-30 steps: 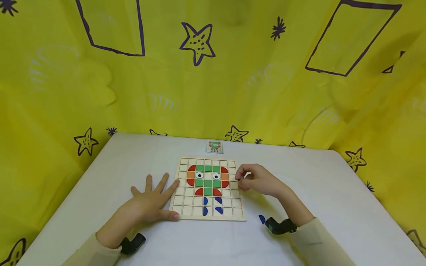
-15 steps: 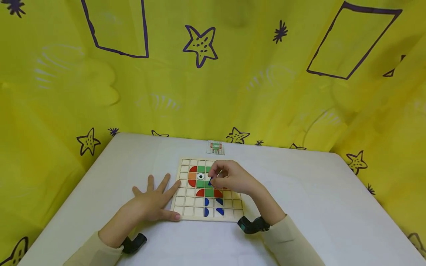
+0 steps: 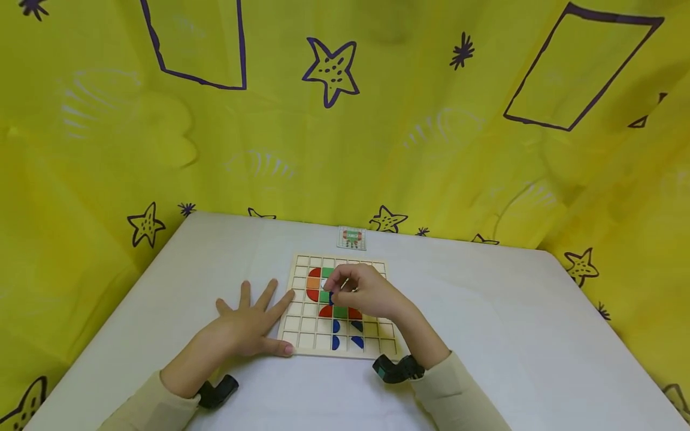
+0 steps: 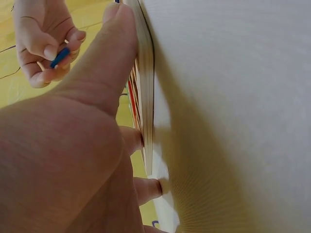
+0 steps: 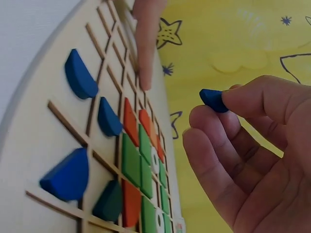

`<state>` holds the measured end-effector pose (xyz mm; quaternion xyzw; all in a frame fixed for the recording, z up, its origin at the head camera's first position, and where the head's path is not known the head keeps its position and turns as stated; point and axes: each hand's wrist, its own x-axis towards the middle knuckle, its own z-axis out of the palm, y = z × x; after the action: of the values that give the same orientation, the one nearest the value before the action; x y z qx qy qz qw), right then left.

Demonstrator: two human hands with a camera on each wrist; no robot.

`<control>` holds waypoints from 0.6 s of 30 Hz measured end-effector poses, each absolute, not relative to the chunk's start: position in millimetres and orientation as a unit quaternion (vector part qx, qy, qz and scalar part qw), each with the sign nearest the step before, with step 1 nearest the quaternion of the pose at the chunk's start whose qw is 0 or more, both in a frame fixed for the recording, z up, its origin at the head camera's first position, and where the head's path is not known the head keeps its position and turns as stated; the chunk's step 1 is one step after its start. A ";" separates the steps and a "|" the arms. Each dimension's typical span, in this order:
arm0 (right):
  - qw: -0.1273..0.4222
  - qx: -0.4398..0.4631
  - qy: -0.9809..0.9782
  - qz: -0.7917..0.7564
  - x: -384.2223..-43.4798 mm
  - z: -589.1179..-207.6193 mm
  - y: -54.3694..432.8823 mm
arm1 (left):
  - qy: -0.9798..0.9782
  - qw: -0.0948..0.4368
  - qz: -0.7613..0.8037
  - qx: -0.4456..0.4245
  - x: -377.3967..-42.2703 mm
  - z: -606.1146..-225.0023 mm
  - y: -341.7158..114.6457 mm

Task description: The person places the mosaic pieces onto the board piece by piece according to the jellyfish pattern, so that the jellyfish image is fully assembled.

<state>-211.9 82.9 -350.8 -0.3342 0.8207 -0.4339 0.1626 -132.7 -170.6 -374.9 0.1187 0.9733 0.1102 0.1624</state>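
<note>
A wooden grid board (image 3: 307,341) lies on the white table, with green, red, orange, eye-marked and blue tiles forming a figure. My right hand (image 3: 372,293) is over the board's middle and pinches a blue half-round tile (image 5: 213,100) between thumb and fingertips, apart from the board. It hides part of the figure in the head view. Several blue tiles (image 5: 80,75) sit in the lower cells. My left hand (image 3: 242,329) lies with fingers spread at the board's left side, thumb at the near corner and a finger touching the edge.
A small picture card (image 3: 352,237) with a similar figure lies behind the board, near the table's far edge. Yellow patterned cloth (image 3: 377,149) hangs around the table (image 3: 485,311). A black wrist camera (image 3: 398,369) sits below my right sleeve.
My right hand has moved left from beside the board to over its middle, carrying the blue tile. My right forearm now covers where a loose blue tile lay. The left hand stays put.
</note>
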 end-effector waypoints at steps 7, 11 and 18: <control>0.177 -0.354 0.829 -0.395 -204.8 -358.2 74.7 | 0.973 0.163 0.109 0.124 -132.2 -373.3 -171.1; 0.195 -0.353 0.840 -0.365 -202.0 -362.8 69.9 | 0.973 0.158 0.110 0.127 -132.3 -374.2 -171.6; 0.184 -0.359 0.869 -0.287 -199.2 -368.5 66.0 | 0.973 0.159 0.110 0.128 -132.6 -376.4 -171.9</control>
<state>-199.2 66.0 -368.5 -0.3591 0.8687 -0.2872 0.1843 -132.6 -171.9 -376.4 0.1279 0.9728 0.1096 0.1588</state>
